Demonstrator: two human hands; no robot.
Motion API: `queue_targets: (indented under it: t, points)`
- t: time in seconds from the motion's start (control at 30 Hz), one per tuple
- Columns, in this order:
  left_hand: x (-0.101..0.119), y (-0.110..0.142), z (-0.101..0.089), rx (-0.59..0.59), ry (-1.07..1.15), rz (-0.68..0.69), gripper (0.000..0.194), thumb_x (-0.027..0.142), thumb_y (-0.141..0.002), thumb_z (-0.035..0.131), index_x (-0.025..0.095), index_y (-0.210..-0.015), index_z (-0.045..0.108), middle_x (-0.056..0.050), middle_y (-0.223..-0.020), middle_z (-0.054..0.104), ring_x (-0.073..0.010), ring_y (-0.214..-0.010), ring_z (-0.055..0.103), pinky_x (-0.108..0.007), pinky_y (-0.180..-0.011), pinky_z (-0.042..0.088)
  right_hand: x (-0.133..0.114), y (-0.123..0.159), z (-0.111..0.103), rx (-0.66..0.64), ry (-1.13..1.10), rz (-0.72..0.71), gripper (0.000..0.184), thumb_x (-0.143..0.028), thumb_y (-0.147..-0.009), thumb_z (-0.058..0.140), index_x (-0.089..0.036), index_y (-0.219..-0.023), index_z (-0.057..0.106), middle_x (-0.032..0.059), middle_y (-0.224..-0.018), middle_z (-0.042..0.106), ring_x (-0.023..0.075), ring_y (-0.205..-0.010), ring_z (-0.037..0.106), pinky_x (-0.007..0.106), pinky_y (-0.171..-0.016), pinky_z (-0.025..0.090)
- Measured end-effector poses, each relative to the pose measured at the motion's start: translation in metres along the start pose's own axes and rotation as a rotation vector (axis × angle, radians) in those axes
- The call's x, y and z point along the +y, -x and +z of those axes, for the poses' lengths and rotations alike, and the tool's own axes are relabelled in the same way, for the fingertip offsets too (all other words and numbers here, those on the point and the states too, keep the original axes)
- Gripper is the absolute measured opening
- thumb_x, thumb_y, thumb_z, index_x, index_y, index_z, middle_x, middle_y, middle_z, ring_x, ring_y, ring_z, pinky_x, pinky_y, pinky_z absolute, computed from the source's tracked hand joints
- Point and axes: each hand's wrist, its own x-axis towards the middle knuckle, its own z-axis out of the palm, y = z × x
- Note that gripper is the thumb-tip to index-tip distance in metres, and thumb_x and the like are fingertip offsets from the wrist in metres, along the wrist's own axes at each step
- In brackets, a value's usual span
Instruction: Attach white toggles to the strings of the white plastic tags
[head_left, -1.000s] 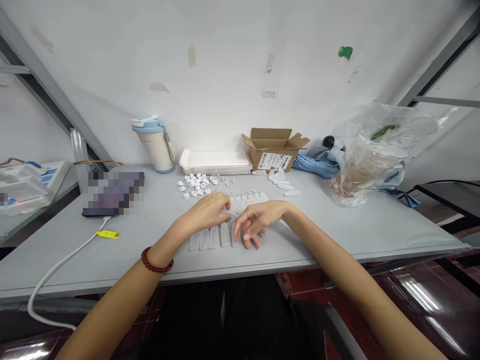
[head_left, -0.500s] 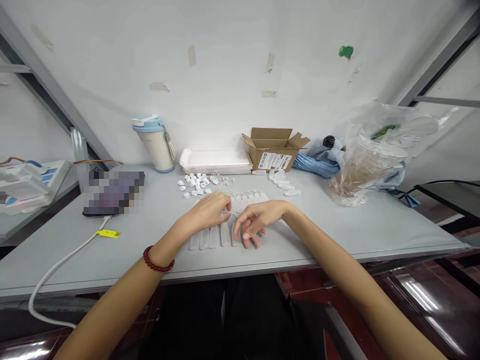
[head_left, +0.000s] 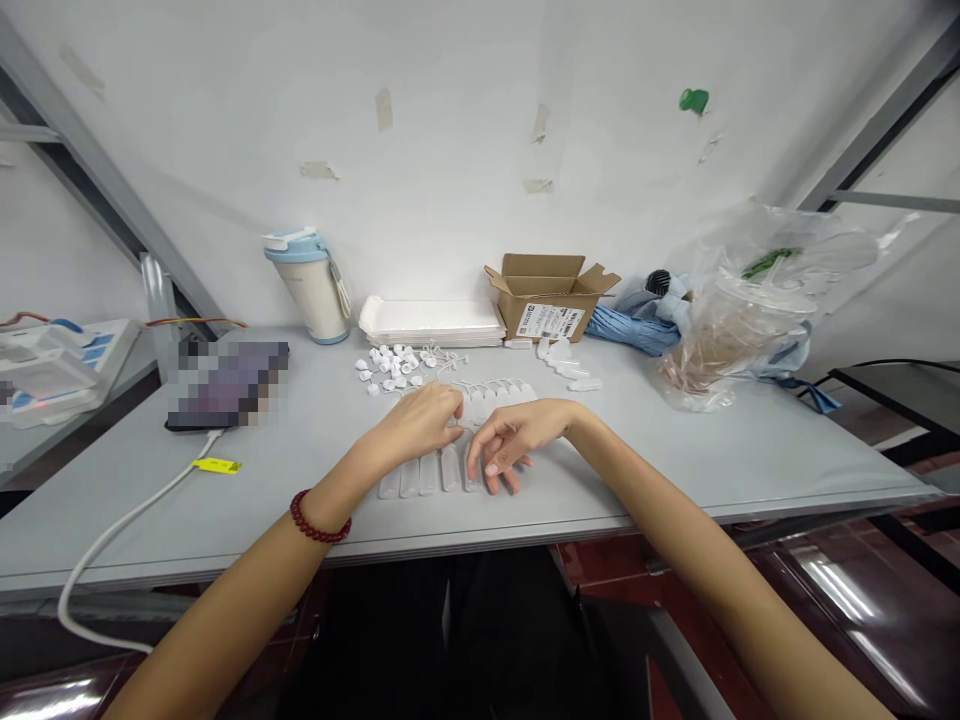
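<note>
My left hand (head_left: pixel 424 415) hovers over a front row of flat translucent plastic sleeves (head_left: pixel 427 473), palm down. Its fingers are curled, thumb and index close together; whatever they hold is hidden. To its right, my right hand (head_left: pixel 517 440) has its fingers apart. The index fingertip touches the rightmost sleeve (head_left: pixel 472 482) of that row, and the other fingertips reach down near the tabletop. Behind both hands lies a second row of sleeves (head_left: pixel 502 396) with thin white cords at their tops. Small white caps (head_left: pixel 390 366), some with cords, lie heaped farther left.
Loose sleeves (head_left: pixel 574 369) lie before an open cardboard box (head_left: pixel 551 300). Stacked white trays (head_left: pixel 431 322), a tumbler (head_left: pixel 311 290), blue cloth (head_left: pixel 637 325) and a bagged drink cup (head_left: pixel 750 320) stand along the back. A blurred phone (head_left: pixel 229 385) with a white cable (head_left: pixel 135 520) lies left.
Both hands stay almost in place over the sleeves. The view and the left forearm shift very slightly; the sleeves and caps lie as before.
</note>
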Motion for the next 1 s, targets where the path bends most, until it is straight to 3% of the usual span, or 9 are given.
queue_targets:
  t: [0.23,0.6,0.87,0.93,1.0]
  points:
    - [-0.001,0.001,-0.001,0.021,0.030,0.041,0.008,0.020,-0.073,0.049,0.018,-0.074,0.057,-0.007,-0.080,0.062,-0.0233,-0.083,0.057,-0.031,-0.062,0.041,0.001,0.000,-0.001,0.002,0.002,-0.002,0.042,-0.045,-0.083,0.058,-0.013,-0.110,0.060,0.0073,-0.088,0.069,0.0115,-0.064,0.066,0.018,-0.045,0.036]
    - [-0.010,0.005,-0.022,-0.078,0.134,-0.046,0.010,0.023,-0.066,0.051,0.018,-0.067,0.059,-0.002,-0.069,0.063,-0.0157,-0.062,0.056,-0.025,-0.053,0.036,-0.001,0.001,0.001,0.054,-0.034,0.001,0.045,-0.045,-0.080,0.061,-0.012,-0.109,0.061,0.0091,-0.091,0.069,0.0115,-0.068,0.067,0.017,-0.048,0.038]
    - [-0.017,0.009,-0.027,-0.151,0.215,-0.082,0.012,0.029,-0.068,0.055,0.018,-0.066,0.059,0.001,-0.062,0.062,-0.0128,-0.054,0.053,-0.023,-0.050,0.035,-0.001,0.001,0.001,0.082,-0.061,-0.016,0.045,-0.043,-0.078,0.064,-0.013,-0.110,0.060,0.0097,-0.097,0.067,0.0133,-0.076,0.066,0.019,-0.055,0.044]
    - [-0.015,0.009,-0.029,-0.104,0.223,-0.078,0.015,0.031,-0.069,0.056,0.018,-0.063,0.058,0.001,-0.059,0.060,-0.0126,-0.053,0.051,-0.023,-0.050,0.034,0.000,0.000,0.002,0.087,-0.062,-0.017,0.044,-0.043,-0.078,0.064,-0.013,-0.110,0.060,0.0097,-0.097,0.067,0.0133,-0.077,0.066,0.020,-0.057,0.045]
    - [-0.012,0.008,-0.030,0.045,0.243,-0.079,0.021,0.035,-0.072,0.056,0.018,-0.060,0.056,0.001,-0.058,0.058,-0.0124,-0.055,0.050,-0.024,-0.052,0.034,0.000,0.000,0.002,0.092,-0.065,-0.025,0.045,-0.043,-0.078,0.065,-0.013,-0.111,0.060,0.0100,-0.097,0.067,0.0134,-0.077,0.066,0.020,-0.057,0.045]
